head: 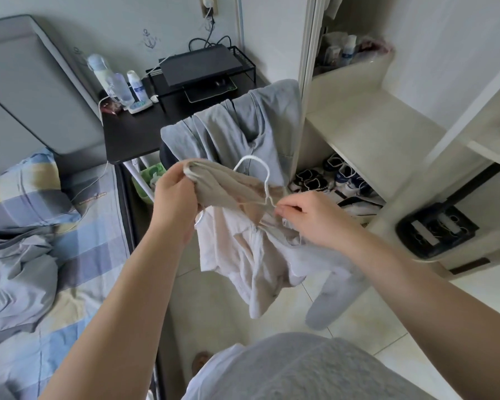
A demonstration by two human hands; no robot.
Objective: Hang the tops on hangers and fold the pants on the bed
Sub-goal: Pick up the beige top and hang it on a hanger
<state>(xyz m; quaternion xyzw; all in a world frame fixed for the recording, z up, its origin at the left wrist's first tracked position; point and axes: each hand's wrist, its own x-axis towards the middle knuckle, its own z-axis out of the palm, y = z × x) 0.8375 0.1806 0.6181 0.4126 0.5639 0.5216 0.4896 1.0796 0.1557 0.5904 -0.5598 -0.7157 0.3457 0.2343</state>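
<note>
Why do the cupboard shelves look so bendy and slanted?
Head view: the wide-angle lens bows straight lines near the edges, so the wardrobe shelves lean; mid-frame, the left hand, right hand and beige top look less warped; light is soft, no hard shadows.

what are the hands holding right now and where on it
Both hold the beige top: the left hand grips its bunched end, and the right hand pinches the fabric with its fingers below the hook of the white hanger.

No legible text; bottle label (139, 89) blurred; anchor decal (151, 39) on wall (122, 15)
</note>
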